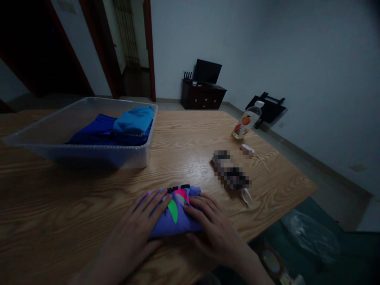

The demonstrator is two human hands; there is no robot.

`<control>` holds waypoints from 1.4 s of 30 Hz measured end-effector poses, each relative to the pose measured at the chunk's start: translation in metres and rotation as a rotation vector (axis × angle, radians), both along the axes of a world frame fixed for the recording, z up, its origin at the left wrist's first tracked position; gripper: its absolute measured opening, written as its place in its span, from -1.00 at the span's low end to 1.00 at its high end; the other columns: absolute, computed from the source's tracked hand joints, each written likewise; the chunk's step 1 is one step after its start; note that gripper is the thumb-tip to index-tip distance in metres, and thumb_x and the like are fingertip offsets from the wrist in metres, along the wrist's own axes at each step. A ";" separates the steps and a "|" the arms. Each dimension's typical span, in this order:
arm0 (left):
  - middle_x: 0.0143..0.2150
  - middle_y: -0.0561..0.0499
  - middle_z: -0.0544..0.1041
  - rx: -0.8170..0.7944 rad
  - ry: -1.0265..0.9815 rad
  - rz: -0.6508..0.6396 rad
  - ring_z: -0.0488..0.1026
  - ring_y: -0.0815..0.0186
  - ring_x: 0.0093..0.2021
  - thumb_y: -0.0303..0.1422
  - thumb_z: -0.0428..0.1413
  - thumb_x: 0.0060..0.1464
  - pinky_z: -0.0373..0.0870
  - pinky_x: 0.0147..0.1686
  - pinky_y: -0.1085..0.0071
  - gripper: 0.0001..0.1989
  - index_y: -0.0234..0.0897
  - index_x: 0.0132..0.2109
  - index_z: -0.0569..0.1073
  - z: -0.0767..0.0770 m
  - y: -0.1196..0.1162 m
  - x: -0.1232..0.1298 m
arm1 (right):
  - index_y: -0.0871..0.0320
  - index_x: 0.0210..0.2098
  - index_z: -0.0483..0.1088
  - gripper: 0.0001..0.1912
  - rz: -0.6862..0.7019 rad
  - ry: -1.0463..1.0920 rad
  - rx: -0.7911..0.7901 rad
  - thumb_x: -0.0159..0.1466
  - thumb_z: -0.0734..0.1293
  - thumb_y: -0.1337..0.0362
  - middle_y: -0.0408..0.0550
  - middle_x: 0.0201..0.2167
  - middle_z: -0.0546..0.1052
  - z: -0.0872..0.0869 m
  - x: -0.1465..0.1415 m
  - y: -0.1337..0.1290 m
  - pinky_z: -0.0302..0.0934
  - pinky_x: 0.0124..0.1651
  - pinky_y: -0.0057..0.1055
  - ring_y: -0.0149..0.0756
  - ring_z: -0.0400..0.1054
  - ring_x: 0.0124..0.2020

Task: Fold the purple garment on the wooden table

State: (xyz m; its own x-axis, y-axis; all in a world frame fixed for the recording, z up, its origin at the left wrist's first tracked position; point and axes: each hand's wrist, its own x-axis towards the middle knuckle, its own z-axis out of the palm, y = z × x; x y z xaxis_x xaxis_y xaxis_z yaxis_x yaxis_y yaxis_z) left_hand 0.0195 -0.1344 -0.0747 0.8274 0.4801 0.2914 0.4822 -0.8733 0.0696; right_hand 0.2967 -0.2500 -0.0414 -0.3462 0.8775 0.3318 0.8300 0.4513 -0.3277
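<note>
A folded purple garment (pixel 166 223) with pink and green print lies on the wooden table right in front of me. My left hand (pixel 139 221) rests over its left half, fingers stretched out flat on the cloth and thumb apart at the near side. Over the right half lies my right hand (pixel 212 221), open, its fingers slightly bent on top of the fabric. The underside of the bundle is hidden. To the left stands a clear plastic bin (pixel 130 156) holding a dark blue folded cloth (pixel 96 130) and a lighter blue one (pixel 135 120).
On the wooden table (pixel 184 154), a blurred-out phone-like object (pixel 231 170) with a strap lies to the right. Beyond it are a white corded item (pixel 247 149) and a drink bottle (pixel 247 120). A clear plastic bag (pixel 311 233) and a tape roll (pixel 271 261) sit below the table's right edge.
</note>
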 end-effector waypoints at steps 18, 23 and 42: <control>0.30 -0.06 0.62 -0.479 -0.018 -0.047 0.66 0.02 0.15 -0.38 0.24 0.10 0.59 0.09 0.20 -0.31 -0.07 0.40 0.46 0.033 -0.011 0.003 | 0.04 0.38 0.23 -0.46 0.110 0.097 -0.031 0.46 0.39 0.27 -0.02 0.36 0.54 0.015 0.007 -0.009 -0.11 0.65 -0.01 -0.13 0.29 0.47; -0.11 0.09 0.74 -1.103 -0.098 0.033 0.67 0.16 -0.14 -0.35 0.24 0.05 0.56 -0.13 0.38 -0.66 -0.08 0.00 0.68 0.082 -0.020 0.018 | -0.06 0.34 0.33 -0.52 -0.004 0.363 -0.028 0.47 0.40 0.12 -0.02 0.17 0.63 0.020 0.014 -0.031 0.21 0.51 -0.05 -0.08 0.47 0.29; -0.04 -0.20 0.75 -1.957 -0.525 0.178 0.71 -0.13 0.01 0.34 0.33 0.00 0.58 0.21 -0.08 -0.22 -0.26 0.04 0.69 0.046 -0.018 0.024 | 0.03 0.30 0.46 -0.15 -0.492 1.374 -0.558 0.13 0.65 -0.14 0.05 0.17 0.64 0.002 -0.020 0.010 0.39 0.30 -0.02 0.10 0.53 0.20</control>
